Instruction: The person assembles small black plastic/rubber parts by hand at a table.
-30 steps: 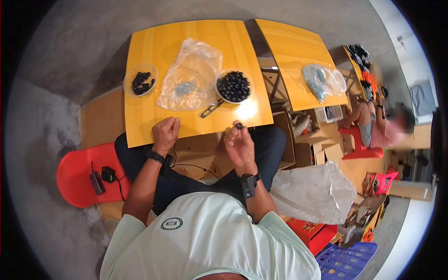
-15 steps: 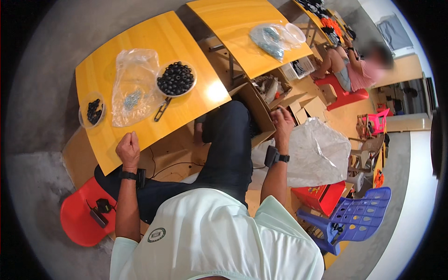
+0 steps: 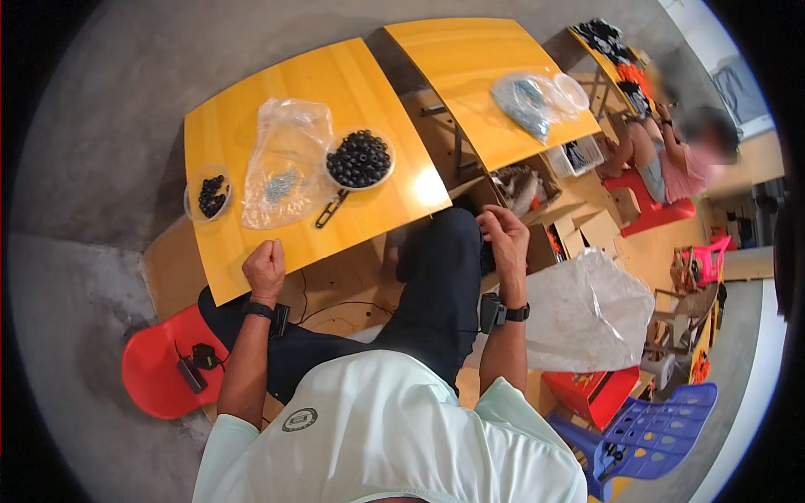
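My left hand (image 3: 264,270) is closed in a fist at the near edge of the yellow table (image 3: 285,75); what it holds, if anything, is hidden. Over the space beside my right knee, my right hand (image 3: 506,241) has its fingers curled in a pinch, with their contents too small to make out. On the table, a round bowl of black bead-like pieces (image 3: 359,159) stands beside a clear plastic bag (image 3: 289,138) with small silvery parts (image 3: 280,186). A flat black slotted piece (image 3: 332,209) lies by the bowl. Farther left is a clear tub (image 3: 194,201) with small black pieces.
A second yellow table (image 3: 457,67) bears another clear bag (image 3: 528,105). Cardboard boxes (image 3: 579,226) and a whitish sack (image 3: 583,318) lie to my right, near a blue chair (image 3: 662,427). Farther back, a person (image 3: 683,168) sits on a red chair (image 3: 646,214). Another red chair (image 3: 159,369) is at left.
The view has shifted, so the tables appear farther right. My right hand has turned and come closer to my knee. The left hand stays closed at the table edge.
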`<state>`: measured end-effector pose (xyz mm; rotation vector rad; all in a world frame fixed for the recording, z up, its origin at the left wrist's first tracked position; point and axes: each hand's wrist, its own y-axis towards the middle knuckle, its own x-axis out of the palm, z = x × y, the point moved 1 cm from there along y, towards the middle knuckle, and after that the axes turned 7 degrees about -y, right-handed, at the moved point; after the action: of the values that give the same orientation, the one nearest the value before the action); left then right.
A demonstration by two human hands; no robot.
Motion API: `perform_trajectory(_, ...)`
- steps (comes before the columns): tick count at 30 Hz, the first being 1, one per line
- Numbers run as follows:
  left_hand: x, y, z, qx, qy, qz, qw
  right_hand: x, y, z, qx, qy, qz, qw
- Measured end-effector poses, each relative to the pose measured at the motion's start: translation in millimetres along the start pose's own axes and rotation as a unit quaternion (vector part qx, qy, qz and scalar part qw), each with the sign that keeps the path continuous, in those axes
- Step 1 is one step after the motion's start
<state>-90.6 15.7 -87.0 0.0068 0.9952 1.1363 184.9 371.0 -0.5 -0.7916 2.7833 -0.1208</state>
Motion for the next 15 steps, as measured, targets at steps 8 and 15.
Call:
perform_trajectory(8, -4.2, 1.2, 6.5, -0.024, 0.000, -0.017, 1.000, 128.1, 76.0, -51.0, -0.234, -0.210, -0.113, 0.943)
perform_trajectory(15, -1.2, 2.8, 5.3, -0.031, 0.000, -0.019, 0.999, 183.8, 143.3, -58.3, -0.315, -0.339, -0.145, 0.875)
